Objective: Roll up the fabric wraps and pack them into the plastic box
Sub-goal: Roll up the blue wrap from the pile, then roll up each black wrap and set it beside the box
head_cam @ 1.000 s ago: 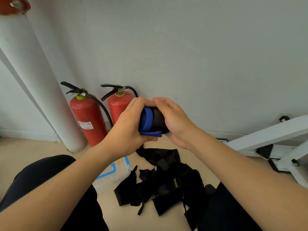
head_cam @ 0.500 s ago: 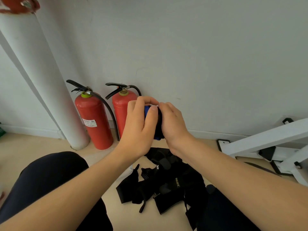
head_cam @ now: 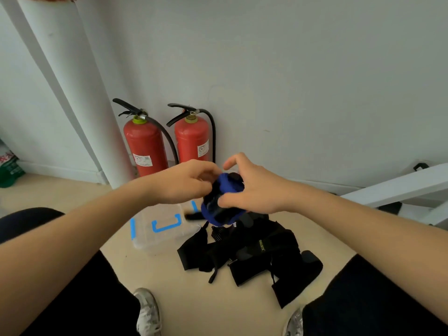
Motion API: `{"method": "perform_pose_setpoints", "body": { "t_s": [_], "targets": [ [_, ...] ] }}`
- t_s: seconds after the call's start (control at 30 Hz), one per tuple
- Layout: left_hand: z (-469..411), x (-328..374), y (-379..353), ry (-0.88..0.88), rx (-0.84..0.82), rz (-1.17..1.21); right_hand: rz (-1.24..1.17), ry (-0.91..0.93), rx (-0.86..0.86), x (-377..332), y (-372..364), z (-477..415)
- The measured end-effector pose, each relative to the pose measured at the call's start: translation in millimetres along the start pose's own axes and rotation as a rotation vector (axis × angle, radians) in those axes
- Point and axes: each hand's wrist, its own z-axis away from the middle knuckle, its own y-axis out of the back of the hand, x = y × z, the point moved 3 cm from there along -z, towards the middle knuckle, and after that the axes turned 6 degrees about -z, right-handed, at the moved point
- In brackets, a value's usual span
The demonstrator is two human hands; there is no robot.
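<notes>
Gripping blue/blk wrap roll (head_cam: pixel 221 203) w/ L hand (head_cam: pixel 186 183) + R hand (head_cam: pixel 254 191), fingers curled on it, in air. Plastic box (head_cam: pixel 145 243) on floor; loose blk wraps (head_cam: pixel 257 255) just beside.

Plastic box (head_cam: pixel 167 235) on the floor (head_cam: pixel 194 306) left of the wrap pile (head_cam: pixel 252 253), rolled wrap (head_cam: pixel 221 202) held above both, two extinguishers (head_cam: pixel 145 146) behind against the wall, pipe (head_cam: pixel 80 93) to their left.
</notes>
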Motion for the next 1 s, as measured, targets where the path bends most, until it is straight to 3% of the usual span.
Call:
{"method": "perform_pose_setpoints", "body": {
  "t_s": [0.1,0.3,0.4,0.57,0.7,0.9,1.0],
  "targets": [
    [5.9,-8.8,-20.0,-0.014,-0.127,-0.117,0.259,0.121,-0.024,3.2,-10.7,0.0],
    [-10.7,-41.6,-86.5,-0.029,0.163,-0.187,0.280,0.073,-0.084,26.5,-48.6,-26.9],
    [-14.3,-88.0,-128.2,0.113,0.164,-0.169,0.335,-0.013,-0.213,55.8,-75.3,-37.6],
    [7.1,-181.8,-194.3,0.424,0.083,-0.210,0.690,-0.239,-0.469,118.5,-128.7,-39.0],
    [21.4,-240.1,-210.0,0.608,0.023,-0.338,0.553,-0.361,-0.534,167.9,-161.2,-38.3],
    [2.1,-290.7,-207.5,0.855,0.120,-0.374,0.308,-0.440,-0.425,215.7,-185.4,-47.8],
    [-6.2,-305.6,-208.9,0.992,0.275,-0.213,0.222,-0.509,-0.395,238.3,-194.0,-44.3]
  ]
}}
